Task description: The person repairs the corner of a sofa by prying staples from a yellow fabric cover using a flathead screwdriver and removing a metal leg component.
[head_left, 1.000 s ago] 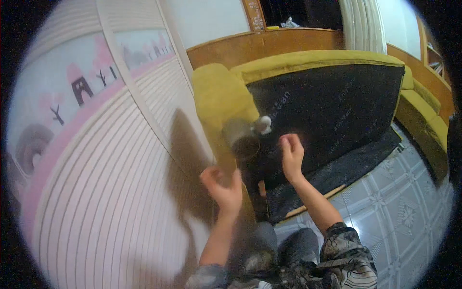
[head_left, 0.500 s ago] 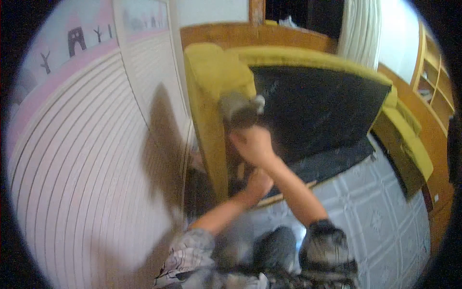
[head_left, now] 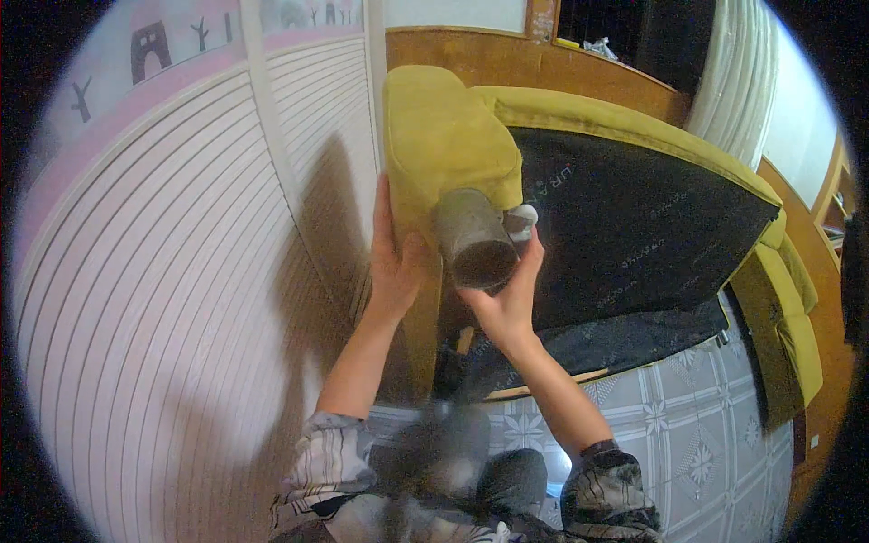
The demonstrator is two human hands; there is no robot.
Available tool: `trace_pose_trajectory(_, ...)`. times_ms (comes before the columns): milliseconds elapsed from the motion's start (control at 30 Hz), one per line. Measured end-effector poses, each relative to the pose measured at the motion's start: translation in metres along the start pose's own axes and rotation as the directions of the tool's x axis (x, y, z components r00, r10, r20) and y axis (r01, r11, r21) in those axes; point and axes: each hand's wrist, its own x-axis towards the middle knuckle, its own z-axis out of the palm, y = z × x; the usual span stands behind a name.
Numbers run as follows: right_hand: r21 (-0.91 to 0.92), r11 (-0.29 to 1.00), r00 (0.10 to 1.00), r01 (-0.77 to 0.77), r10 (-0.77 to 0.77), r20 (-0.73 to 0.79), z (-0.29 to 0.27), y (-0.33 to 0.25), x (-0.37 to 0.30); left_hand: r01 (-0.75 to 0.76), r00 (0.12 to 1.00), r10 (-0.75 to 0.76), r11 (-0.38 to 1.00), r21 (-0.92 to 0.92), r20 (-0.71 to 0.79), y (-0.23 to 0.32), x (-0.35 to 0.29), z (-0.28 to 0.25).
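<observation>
White slatted panels (head_left: 181, 299) line the left side, with pink-and-white artwork (head_left: 172, 54) above them, and patterned grey tiles (head_left: 652, 416) cover the floor. A yellow sofa (head_left: 625, 118) is tipped so that its black underside (head_left: 625, 217) faces the person. A grey cylinder (head_left: 469, 222) sits against the near face of the armrest (head_left: 444, 113), its dark end toward the camera. A small white piece (head_left: 521, 220) is just beside it, on the right. The left hand (head_left: 396, 271) lies against the armrest, left of the cylinder, fingers extended up its side and thumb set apart. The right hand (head_left: 509, 303) cups the cylinder's near end, thumb below and fingers at the right; I cannot tell whether they grip it.
</observation>
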Motion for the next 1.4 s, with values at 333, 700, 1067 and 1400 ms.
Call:
trace_pose_trajectory(333, 0.361, 0.916, 0.932, -0.177, 0.274, -0.239, 0.049, -0.022, 0.015, -0.058, 0.998, 0.057, 0.992, 0.116, 0.013, 0.002, -0.007, 0.019)
trace_pose_trajectory(700, 0.502, 0.827, 0.918, -0.254, 0.37, -0.146, 0.037, -0.023, 0.026, -0.037, 0.999, 0.037, 0.999, -0.003, -0.014, 0.014, 0.002, 0.022)
trace_pose_trajectory(1067, 0.347, 0.897, 0.936, -0.273, 0.331, -0.118, 0.018, -0.007, 0.043, -0.046, 0.999, 0.046, 0.999, -0.006, -0.022, 0.014, 0.001, 0.019)
trace_pose_trajectory(1400, 0.449, 0.893, 0.916, -0.03, 0.204, -0.345, 0.035, -0.01, 0.04, -0.327, 0.936, 0.35, 0.803, 0.499, 0.05, 0.012, -0.005, 0.024)
